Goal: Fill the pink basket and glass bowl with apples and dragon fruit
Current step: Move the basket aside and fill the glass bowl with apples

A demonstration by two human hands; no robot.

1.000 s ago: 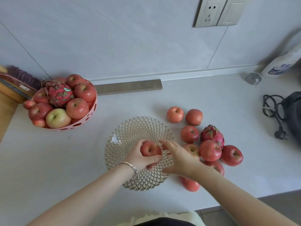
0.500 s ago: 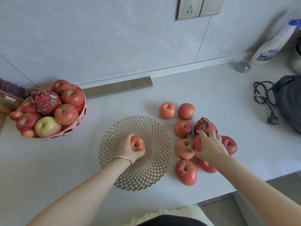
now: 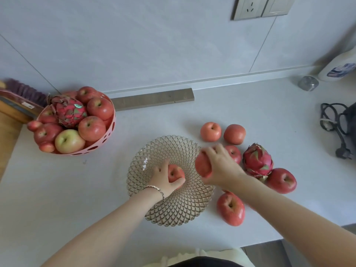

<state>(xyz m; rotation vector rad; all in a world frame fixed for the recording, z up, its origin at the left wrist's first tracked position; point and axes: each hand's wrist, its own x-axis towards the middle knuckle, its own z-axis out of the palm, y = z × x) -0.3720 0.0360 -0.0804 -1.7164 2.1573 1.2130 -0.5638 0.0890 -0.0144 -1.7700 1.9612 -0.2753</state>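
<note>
Wall: pale grey panels (image 3: 134, 45) with thin seams, one slanting at the left, one at the right.
Outlets: socket (image 3: 248, 7) and switch (image 3: 277, 5) side by side, far right, in grey frames.
Counter: white and matte (image 3: 260, 112), meeting the wall at a low ledge.
Bar: grey strip (image 3: 154, 99) lying along the far edge, against the wall.
Right end: white bottle (image 3: 339, 68); small round jar (image 3: 307, 83) just beside it; black cable (image 3: 335, 128) with plug.
Left end: wooden board (image 3: 9, 116); purple brush (image 3: 25, 91) behind it.
Floor: grey (image 3: 269, 255), near right, below the counter edge.
Light: soft, even; shadows faint.
</note>
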